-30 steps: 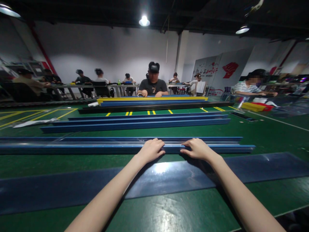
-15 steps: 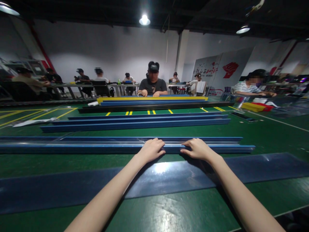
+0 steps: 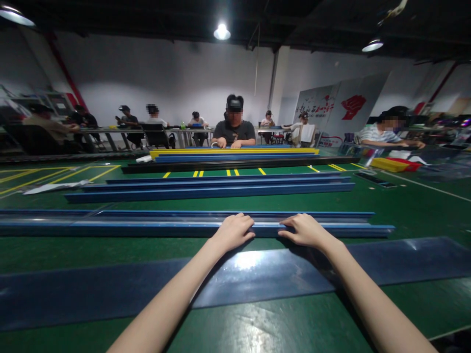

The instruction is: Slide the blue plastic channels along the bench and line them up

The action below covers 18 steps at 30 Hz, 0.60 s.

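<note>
Nothing moves in this last second: my left hand (image 3: pixel 233 231) and right hand (image 3: pixel 302 229) stay planted side by side on the blue rail (image 3: pixel 147 228), fingers together and hooked over its near lip, thumbs against its front. The rail lies crosswise on the green table (image 3: pixel 257 323), just beyond the dark blue strip (image 3: pixel 91 289) under my wrists. Only my head has tipped a little. The hold looks steady, and the rail hasn't slid.
</note>
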{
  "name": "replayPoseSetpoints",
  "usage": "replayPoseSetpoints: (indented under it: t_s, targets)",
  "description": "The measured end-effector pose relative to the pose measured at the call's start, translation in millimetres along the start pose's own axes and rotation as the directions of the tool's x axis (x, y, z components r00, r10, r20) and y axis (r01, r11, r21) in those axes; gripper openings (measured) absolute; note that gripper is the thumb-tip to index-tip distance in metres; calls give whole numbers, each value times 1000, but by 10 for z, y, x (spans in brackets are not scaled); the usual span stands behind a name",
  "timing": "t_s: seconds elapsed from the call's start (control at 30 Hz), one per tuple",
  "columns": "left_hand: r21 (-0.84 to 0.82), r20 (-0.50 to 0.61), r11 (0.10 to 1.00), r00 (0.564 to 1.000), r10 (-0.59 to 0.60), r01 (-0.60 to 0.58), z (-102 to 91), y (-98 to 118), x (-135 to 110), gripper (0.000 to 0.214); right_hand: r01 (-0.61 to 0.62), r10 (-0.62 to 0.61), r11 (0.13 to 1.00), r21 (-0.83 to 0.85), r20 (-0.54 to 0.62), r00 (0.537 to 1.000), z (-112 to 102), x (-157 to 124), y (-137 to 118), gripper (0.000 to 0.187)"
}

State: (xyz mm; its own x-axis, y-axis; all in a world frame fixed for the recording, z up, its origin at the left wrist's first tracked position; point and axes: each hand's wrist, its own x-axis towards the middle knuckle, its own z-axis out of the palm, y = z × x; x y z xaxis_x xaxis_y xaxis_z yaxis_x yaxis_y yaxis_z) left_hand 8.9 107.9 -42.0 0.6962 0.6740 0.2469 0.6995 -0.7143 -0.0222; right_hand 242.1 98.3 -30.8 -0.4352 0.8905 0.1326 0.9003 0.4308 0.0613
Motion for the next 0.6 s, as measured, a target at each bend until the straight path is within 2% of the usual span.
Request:
replayPoseSetpoints:
  t_s: [0.13,0.6]
  targets:
    - [10,-6,1000,1000,7,-7,9,2,0,15,39,-39,999,2,16,999,0,8,10,35]
    - [57,-29,998,1000,10,-8,36,0,-18,16,52,-51,999,-15,37,998,-13,44,21,33]
